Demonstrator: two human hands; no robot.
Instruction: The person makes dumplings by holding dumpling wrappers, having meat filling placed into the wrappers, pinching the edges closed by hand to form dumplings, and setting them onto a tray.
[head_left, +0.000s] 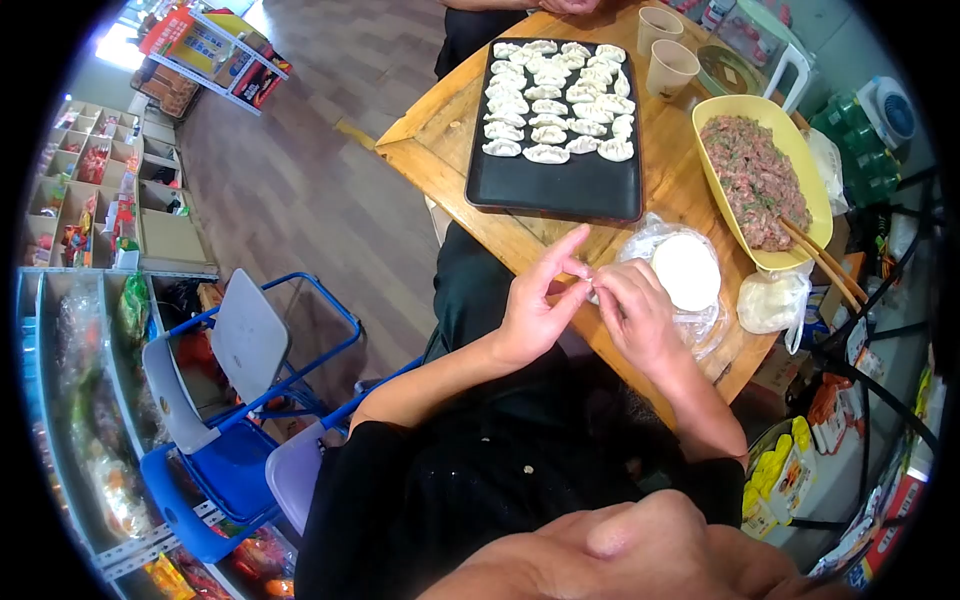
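Thumb and fingers of the left hand [535,305] and right hand [640,315] pinch together on a dough piece [594,297], mostly hidden, at the table's [430,142] near edge. Wrappers [686,272] lie on plastic [646,243] beside the right hand; beyond, a tray [555,188] bears rows of dumplings [548,107], with filling [752,175] and chopsticks [825,262] in a yellow bowl [735,105] to the right.

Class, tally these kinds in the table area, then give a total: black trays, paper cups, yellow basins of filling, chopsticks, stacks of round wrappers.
Black tray: 1
Paper cups: 2
Yellow basin of filling: 1
Chopsticks: 2
Stack of round wrappers: 1
Total: 7
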